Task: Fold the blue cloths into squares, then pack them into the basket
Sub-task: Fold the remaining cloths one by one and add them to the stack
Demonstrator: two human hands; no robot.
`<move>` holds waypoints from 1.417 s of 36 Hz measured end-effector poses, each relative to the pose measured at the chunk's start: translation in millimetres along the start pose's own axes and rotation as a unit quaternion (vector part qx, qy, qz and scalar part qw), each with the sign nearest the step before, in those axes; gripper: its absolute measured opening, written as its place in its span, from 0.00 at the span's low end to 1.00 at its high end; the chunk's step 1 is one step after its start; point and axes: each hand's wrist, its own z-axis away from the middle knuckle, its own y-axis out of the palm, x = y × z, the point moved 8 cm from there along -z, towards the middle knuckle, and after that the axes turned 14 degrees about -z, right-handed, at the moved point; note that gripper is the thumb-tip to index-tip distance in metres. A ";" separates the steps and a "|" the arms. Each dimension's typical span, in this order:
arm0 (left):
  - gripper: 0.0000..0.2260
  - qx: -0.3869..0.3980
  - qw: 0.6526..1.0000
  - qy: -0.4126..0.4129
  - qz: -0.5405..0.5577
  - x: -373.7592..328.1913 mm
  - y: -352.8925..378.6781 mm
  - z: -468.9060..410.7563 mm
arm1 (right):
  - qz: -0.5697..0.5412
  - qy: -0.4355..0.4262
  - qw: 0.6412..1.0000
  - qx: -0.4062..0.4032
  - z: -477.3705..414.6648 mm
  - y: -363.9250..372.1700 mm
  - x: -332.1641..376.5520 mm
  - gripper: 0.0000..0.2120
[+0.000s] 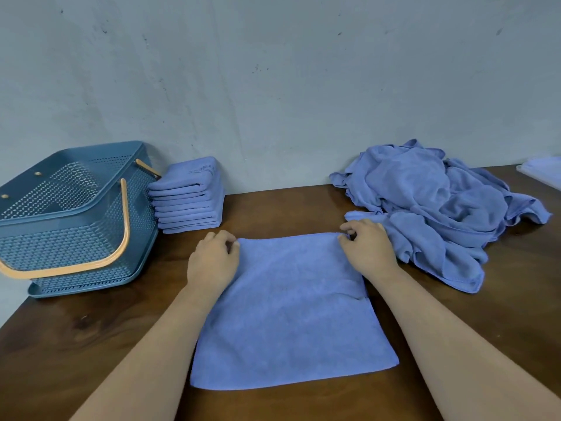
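A blue cloth [291,314] lies spread flat on the brown table in front of me. My left hand [212,259] pinches its far left corner, and my right hand [365,247] pinches its far right corner. A stack of several folded blue cloths [188,199] stands against the wall, just right of the basket. The blue perforated basket [60,214] with an orange handle sits at the left, and nothing shows inside it. A heap of unfolded blue cloths [431,202] lies at the right, touching my right hand's side.
The grey wall [273,86] runs close behind the table [91,344]. A pale flat object [543,174] shows at the far right edge. Bare wood lies in front of the basket and to the right of the spread cloth.
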 end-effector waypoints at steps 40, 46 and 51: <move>0.19 0.113 0.938 0.325 0.033 -65.3 31.8 27.9 | 0.075 -0.192 0.952 0.228 28.9 59.9 54.5 0.23; 0.25 0.194 0.938 0.269 -0.099 -39.7 47.1 20.8 | 0.158 -0.155 0.937 0.270 23.3 64.9 40.6 0.35; 0.30 0.177 0.949 0.230 -0.126 -36.8 51.4 5.7 | 0.179 -0.139 0.933 0.280 8.4 72.0 40.1 0.36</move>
